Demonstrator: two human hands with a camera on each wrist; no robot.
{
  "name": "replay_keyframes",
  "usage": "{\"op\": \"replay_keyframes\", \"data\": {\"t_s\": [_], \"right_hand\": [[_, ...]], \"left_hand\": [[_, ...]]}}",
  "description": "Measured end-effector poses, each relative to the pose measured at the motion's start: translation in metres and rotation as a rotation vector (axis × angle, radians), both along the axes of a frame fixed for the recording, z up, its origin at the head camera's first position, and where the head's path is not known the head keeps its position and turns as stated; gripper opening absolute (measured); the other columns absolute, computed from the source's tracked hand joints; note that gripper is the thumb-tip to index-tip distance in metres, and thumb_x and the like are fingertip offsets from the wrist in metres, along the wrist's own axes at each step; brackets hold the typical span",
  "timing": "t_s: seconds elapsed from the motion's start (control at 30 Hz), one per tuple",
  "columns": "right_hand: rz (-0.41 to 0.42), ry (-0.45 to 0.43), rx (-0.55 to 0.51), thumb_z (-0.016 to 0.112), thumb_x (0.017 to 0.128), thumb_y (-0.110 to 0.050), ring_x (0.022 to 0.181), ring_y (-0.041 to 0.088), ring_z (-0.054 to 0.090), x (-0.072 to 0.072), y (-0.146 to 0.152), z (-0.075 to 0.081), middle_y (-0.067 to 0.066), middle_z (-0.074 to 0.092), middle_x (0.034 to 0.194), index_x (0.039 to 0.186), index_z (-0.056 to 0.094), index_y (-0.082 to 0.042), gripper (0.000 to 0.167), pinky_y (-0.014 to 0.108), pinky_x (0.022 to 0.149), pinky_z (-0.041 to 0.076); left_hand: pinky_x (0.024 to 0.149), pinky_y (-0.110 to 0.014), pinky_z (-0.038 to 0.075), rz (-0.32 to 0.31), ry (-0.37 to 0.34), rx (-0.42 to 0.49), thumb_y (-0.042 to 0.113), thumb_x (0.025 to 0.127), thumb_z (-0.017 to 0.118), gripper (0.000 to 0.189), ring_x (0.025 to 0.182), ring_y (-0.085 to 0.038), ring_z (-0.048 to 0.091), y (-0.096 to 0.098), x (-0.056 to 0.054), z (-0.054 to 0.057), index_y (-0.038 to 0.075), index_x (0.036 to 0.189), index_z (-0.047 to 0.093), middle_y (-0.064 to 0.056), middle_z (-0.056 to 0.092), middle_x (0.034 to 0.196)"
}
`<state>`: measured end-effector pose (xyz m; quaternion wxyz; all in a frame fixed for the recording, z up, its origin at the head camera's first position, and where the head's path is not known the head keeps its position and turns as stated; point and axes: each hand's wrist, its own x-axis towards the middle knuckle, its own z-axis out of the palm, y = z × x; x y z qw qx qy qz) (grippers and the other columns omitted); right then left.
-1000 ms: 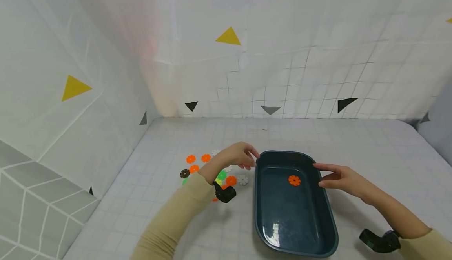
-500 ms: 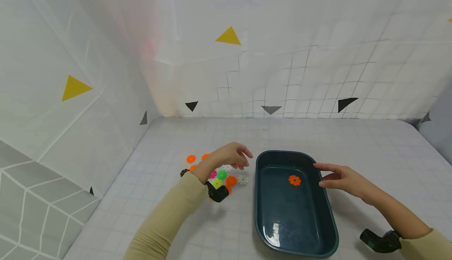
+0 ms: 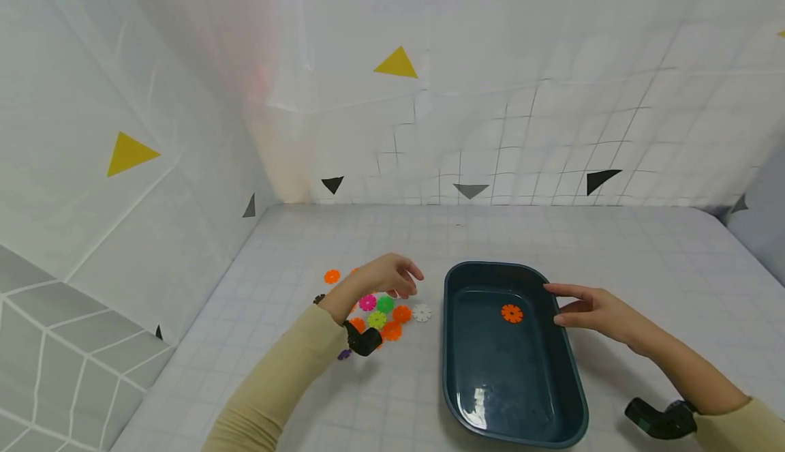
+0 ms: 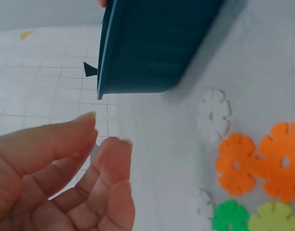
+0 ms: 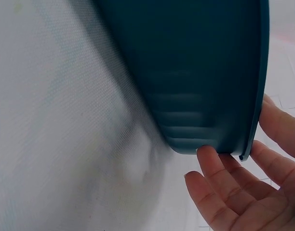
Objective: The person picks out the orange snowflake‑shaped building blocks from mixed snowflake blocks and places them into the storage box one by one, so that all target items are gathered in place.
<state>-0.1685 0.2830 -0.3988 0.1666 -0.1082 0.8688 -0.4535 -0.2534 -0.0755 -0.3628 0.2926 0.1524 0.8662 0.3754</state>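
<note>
My left hand [image 3: 389, 276] hovers over the far side of a cluster of flower-shaped plastic discs, its fingers loosely bent. The left wrist view shows nothing between its thumb and fingers [image 4: 113, 163]. Beneath and near it lie orange [image 3: 401, 313], green [image 3: 385, 303], yellow-green [image 3: 377, 320], pink [image 3: 367, 303] and white discs [image 3: 422, 312]; my forearm hides others. To the right stands a dark blue-green plastic basin [image 3: 450, 370], with a single orange disc [image 3: 512, 313] on its floor. My right hand [image 3: 597, 312] holds the basin's right rim near the far corner, thumb and fingers on either side.
A white cloth with faint grid lines covers the table [image 3: 662, 268]. White sheeting with yellow [image 3: 398, 63] and black triangles [image 3: 601, 181] stands behind and to the left. Cameras are strapped to both wrists.
My left hand has moved left, from the basin's left rim back over the discs, baring more of them. My right hand, the basin and the orange disc inside have stayed put.
</note>
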Motion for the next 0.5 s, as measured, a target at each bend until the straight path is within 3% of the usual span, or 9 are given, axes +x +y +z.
{"op": "replay_keyframes", "data": {"t_s": [0.27, 0.5], "right_hand": [[0.002, 0.002, 0.001, 0.063, 0.086, -0.026, 0.098, 0.029, 0.061, 0.000, 0.000, 0.000, 0.034, 0.036, 0.135, 0.138, 0.034, 0.004, 0.066, 0.051, 0.082, 0.048], [-0.002, -0.001, 0.002, 0.063, 0.086, -0.026, 0.098, 0.029, 0.061, 0.000, -0.001, 0.000, 0.034, 0.035, 0.135, 0.138, 0.034, 0.003, 0.066, 0.050, 0.083, 0.048]], "left_hand": [[0.074, -0.033, 0.051, 0.017, -0.024, 0.010, 0.006, 0.083, 0.065, 0.028, 0.080, -0.030, 0.060, -0.007, 0.002, -0.010, 0.000, 0.110, 0.061, -0.006, 0.064, 0.085], [0.074, -0.034, 0.051, 0.002, 0.008, -0.014, 0.005, 0.083, 0.064, 0.025, 0.079, -0.029, 0.059, -0.014, 0.003, -0.018, 0.002, 0.108, 0.061, -0.006, 0.063, 0.087]]}}
